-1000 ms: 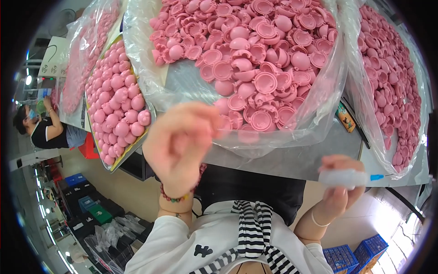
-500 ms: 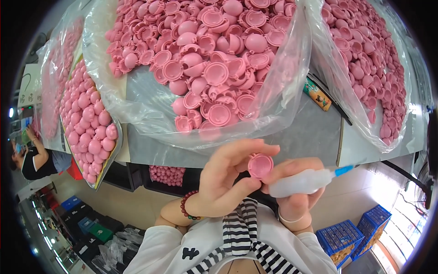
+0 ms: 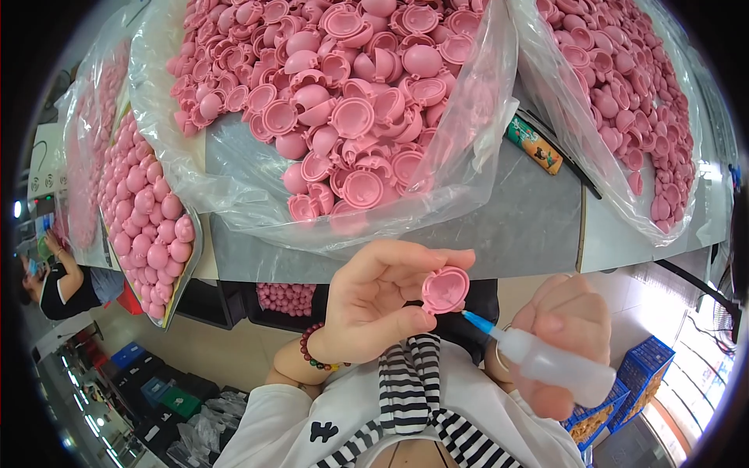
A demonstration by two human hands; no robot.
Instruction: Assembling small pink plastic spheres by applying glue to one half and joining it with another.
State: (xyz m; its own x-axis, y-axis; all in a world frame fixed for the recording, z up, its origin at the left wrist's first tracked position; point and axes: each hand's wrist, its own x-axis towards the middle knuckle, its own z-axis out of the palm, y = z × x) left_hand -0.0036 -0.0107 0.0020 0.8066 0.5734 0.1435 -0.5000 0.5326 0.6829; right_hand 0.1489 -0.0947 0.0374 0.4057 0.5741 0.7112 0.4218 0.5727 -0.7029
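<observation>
A worker's left hand (image 3: 370, 308) pinched a small pink half-shell (image 3: 445, 290) between thumb and fingertips above the near edge of a gray table (image 3: 538, 214), its hollow side turned up toward the camera, while the right hand (image 3: 573, 327) gripped a translucent squeeze bottle (image 3: 558, 366) to its right. The bottle lay aslant, its long axis running from lower right to upper left, so that its blue nozzle (image 3: 481, 322) pointed at the shell's lower right rim, with the tip just beside it. The right hand was the nearer to the bottle's body, the left the only one on the shell. Whether the tip touched the rim or stood slightly apart in depth could not be told. The right hand's grip was partly hidden behind the bottle, the left hand's other fingers were partly masked, and the bottle's contents could not be made out. Beyond the hands, a heap of pink pieces (image 3: 351, 117) spread over clear plastic sheeting (image 3: 257, 226), cut off by the upper edge; a tray (image 3: 193, 277) of pink balls stood at left, bent by the lens.
</observation>
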